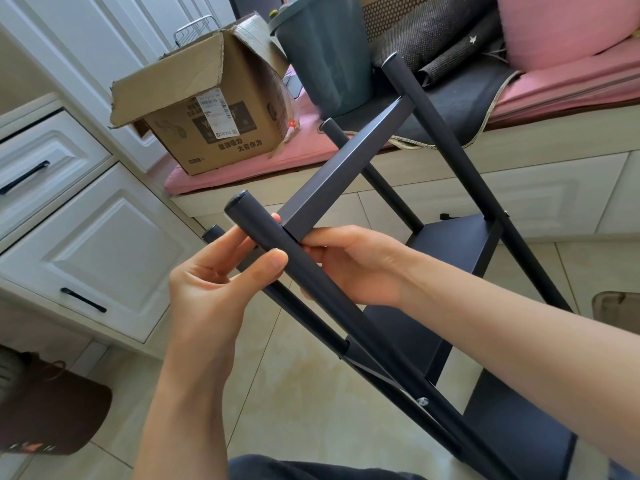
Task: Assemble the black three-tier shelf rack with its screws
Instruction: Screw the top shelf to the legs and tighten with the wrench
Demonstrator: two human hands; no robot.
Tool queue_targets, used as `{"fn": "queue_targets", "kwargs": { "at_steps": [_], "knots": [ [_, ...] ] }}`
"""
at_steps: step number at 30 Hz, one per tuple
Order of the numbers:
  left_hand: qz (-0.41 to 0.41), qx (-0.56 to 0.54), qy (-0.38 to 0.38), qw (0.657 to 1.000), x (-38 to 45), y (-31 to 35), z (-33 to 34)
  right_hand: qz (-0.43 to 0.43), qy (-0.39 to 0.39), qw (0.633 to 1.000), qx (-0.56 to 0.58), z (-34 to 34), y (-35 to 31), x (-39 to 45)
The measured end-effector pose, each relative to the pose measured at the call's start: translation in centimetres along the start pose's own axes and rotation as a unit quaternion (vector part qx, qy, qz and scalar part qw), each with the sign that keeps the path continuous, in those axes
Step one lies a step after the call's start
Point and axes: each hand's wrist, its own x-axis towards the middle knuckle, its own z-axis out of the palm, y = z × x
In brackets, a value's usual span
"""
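The black shelf rack (446,258) leans tilted in front of me, its round posts pointing up toward the bench. A flat black shelf board (349,161) runs from the near post (311,275) to the far post (446,133). My left hand (211,275) pinches the near post just below its capped top, thumb in front, fingers behind. My right hand (353,261) grips the same post from the right, where the board's end meets it. A silver screw (422,400) sits lower on that post. Two lower shelves (408,337) are partly hidden by my right forearm.
An open cardboard box (207,112) and a dark grey bucket (325,53) stand on the pink-cushioned bench (242,164) behind the rack. White drawers (86,237) line the left side. A brown bag (45,410) lies on the tiled floor at lower left.
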Motion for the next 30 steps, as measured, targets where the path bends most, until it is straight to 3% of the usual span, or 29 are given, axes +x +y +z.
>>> {"fn": "queue_targets", "kwargs": {
  "at_steps": [8,17,26,30],
  "knots": [
    [0.006,0.008,-0.006,1.000,-0.05,0.10,0.07,0.006,0.014,0.999,-0.045,0.15,0.13,0.10],
    [0.007,0.011,-0.007,1.000,0.00,0.01,0.04,0.000,-0.002,1.000,0.006,-0.28,0.31,0.20],
    [0.009,0.007,-0.003,1.000,0.05,-0.09,0.02,0.002,0.011,0.999,-0.049,0.13,0.05,0.30],
    [0.010,0.011,-0.002,1.000,0.05,-0.20,-0.02,-0.001,0.011,1.000,-0.019,-0.02,0.28,0.20]
  ]
}}
